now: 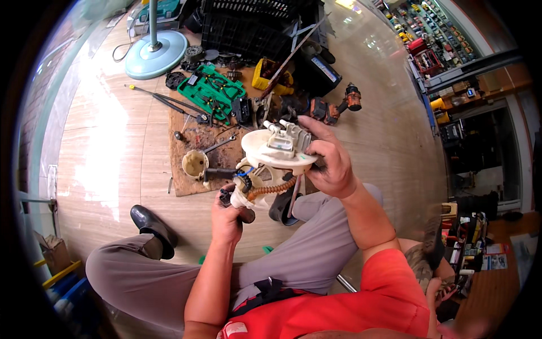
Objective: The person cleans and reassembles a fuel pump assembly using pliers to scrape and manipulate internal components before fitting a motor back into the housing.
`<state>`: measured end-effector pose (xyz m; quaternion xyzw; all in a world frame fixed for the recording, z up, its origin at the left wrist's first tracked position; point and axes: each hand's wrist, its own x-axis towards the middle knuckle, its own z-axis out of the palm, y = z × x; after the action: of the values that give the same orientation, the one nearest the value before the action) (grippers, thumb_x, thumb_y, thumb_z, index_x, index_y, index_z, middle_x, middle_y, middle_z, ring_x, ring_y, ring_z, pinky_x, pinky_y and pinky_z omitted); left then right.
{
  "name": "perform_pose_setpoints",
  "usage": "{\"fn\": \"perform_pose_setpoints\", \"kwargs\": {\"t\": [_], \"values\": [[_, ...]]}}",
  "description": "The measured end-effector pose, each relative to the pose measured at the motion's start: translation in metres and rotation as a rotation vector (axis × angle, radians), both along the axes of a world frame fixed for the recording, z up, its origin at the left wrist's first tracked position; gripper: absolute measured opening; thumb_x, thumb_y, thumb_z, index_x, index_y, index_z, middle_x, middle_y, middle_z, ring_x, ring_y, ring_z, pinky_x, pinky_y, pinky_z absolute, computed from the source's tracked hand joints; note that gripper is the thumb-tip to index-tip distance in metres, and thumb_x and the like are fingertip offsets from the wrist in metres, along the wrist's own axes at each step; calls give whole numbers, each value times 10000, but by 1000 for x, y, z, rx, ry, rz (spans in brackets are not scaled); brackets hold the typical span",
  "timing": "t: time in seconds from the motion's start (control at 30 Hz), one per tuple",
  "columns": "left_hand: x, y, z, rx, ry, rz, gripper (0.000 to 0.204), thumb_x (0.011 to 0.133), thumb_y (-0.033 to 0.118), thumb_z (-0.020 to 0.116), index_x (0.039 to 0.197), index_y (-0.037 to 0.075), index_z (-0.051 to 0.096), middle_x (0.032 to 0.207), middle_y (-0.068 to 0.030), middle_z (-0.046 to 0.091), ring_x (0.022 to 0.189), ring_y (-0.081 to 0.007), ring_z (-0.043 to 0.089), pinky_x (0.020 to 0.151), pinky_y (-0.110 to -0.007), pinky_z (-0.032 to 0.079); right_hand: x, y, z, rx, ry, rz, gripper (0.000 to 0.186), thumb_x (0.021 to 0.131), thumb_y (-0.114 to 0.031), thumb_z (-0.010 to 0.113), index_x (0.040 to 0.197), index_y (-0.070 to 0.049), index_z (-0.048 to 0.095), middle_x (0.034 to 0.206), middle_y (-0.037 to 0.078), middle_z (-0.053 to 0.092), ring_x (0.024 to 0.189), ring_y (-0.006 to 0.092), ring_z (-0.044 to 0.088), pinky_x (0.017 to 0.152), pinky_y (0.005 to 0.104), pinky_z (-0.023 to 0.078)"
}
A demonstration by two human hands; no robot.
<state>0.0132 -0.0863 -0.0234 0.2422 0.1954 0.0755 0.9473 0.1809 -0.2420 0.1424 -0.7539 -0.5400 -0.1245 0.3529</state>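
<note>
Both hands hold up a fuel pump module (259,148) above my lap. It has an off-white round plastic flange with pipe stubs on top, a brown corrugated hose (272,189), a blue wire and black parts below. My right hand (334,167) is closed round the flange's right edge, its index finger stretched along the top. Lower down, my left hand (227,219) grips the module's bottom end, where dark parts show between the fingers. Just beyond the left hand, an off-white plastic cup (195,163) stands on a stained wooden board (183,183).
Behind the board lie a green tool case (212,90), a yellow bin (272,77), a black battery (319,73), an orange-and-black power tool (324,110) and a wrench (220,144). A black crate (245,31) and a light-blue round stand base (156,55) stand farther back.
</note>
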Motion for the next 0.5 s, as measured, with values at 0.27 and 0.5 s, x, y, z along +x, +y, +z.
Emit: {"fn": "perform_pose_setpoints", "kwargs": {"t": [0.27,0.5], "values": [[0,-1,0,27,64,36,477,767,-40,703,1213,10,544,1073,-57,647,954,-145,613,846,-285,483,4,3,-9,-93,263,-125,634,666,176,621,1265,1,504,1287,181,583,1232,288,562,1025,338,440],[0,0,-6,43,113,59,444,780,-59,698,1190,-10,534,1073,-84,645,962,-168,623,856,-305,503,5,9,-9,-145,310,-215,551,660,101,620,1202,8,576,1198,188,600,1124,359,593,977,366,466]]}}
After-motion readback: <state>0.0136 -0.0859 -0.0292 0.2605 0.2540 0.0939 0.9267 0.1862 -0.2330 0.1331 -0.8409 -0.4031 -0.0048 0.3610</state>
